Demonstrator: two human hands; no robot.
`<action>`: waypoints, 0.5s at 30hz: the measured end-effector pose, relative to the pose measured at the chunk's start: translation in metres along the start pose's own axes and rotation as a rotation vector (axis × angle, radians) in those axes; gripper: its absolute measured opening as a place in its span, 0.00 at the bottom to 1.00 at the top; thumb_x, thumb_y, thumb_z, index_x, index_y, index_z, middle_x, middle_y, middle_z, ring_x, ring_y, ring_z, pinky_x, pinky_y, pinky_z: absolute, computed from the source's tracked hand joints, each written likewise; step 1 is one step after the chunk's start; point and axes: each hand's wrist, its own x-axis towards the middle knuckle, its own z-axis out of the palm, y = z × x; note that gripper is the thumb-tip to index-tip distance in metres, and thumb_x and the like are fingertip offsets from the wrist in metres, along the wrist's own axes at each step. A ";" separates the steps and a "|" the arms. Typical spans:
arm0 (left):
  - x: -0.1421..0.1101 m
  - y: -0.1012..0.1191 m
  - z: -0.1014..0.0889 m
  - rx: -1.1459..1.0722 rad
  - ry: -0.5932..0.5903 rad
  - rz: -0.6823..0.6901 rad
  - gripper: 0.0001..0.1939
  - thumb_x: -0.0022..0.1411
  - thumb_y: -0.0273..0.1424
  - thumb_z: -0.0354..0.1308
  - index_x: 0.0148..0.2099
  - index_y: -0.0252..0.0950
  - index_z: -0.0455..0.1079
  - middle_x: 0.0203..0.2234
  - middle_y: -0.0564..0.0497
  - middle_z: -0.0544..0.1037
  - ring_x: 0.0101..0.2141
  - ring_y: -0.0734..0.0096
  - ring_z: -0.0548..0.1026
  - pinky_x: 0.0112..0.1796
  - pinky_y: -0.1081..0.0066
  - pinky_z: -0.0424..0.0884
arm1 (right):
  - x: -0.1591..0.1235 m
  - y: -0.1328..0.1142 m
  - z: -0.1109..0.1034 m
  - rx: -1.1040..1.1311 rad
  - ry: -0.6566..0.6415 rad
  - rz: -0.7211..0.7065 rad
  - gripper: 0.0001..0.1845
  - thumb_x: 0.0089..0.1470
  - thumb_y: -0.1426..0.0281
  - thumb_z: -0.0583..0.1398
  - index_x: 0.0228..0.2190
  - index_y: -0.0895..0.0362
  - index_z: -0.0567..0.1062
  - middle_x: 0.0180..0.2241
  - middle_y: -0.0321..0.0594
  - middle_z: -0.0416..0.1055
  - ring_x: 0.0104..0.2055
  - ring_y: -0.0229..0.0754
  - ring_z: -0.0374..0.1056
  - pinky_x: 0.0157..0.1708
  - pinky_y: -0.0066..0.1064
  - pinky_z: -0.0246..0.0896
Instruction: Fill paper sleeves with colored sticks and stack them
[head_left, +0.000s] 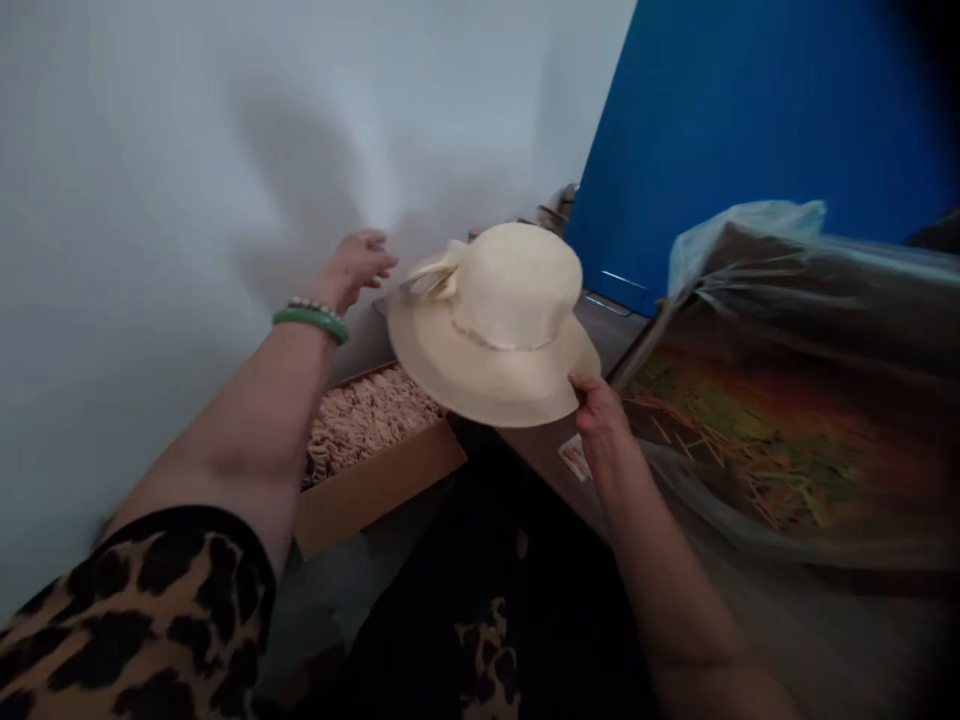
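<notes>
A cream sun hat with a bow on its left side is held up in the middle of the view, crown upward and brim a little tilted. My right hand pinches the brim at its near right edge. To the left of the bow, my left hand hangs in the air, slightly blurred, fingers loosely bent and apart from the hat. Nothing shows in that hand. A green bangle and a beaded bracelet sit on its wrist.
Below the hat stands a cardboard box full of pinkish, tangled pieces. At right, a plastic-lined box holds thin yellow and green strips. A blue panel rises behind, and a pale wall stands at left.
</notes>
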 end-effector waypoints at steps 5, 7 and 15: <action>-0.011 -0.030 0.030 0.003 -0.175 -0.039 0.18 0.62 0.23 0.59 0.54 0.26 0.69 0.41 0.41 0.78 0.39 0.66 0.77 0.46 0.58 0.71 | 0.023 0.040 -0.009 0.126 0.182 0.037 0.17 0.44 0.83 0.55 0.34 0.52 0.70 0.30 0.29 0.75 0.31 0.35 0.72 0.31 0.30 0.75; -0.046 -0.066 0.035 -0.019 -0.424 -0.169 0.16 0.60 0.26 0.61 0.51 0.30 0.72 0.36 0.44 0.79 0.33 0.69 0.77 0.40 0.63 0.73 | 0.023 0.046 -0.019 0.049 0.142 0.092 0.15 0.46 0.83 0.55 0.34 0.52 0.68 0.29 0.29 0.74 0.29 0.35 0.71 0.30 0.30 0.75; -0.272 -0.198 -0.004 0.043 -0.554 -0.781 0.11 0.41 0.29 0.69 0.32 0.35 0.78 0.23 0.51 0.79 0.24 0.68 0.74 0.28 0.71 0.71 | -0.041 0.043 -0.076 -0.425 -0.054 0.033 0.08 0.45 0.78 0.61 0.30 0.56 0.72 0.27 0.36 0.74 0.25 0.34 0.68 0.23 0.23 0.66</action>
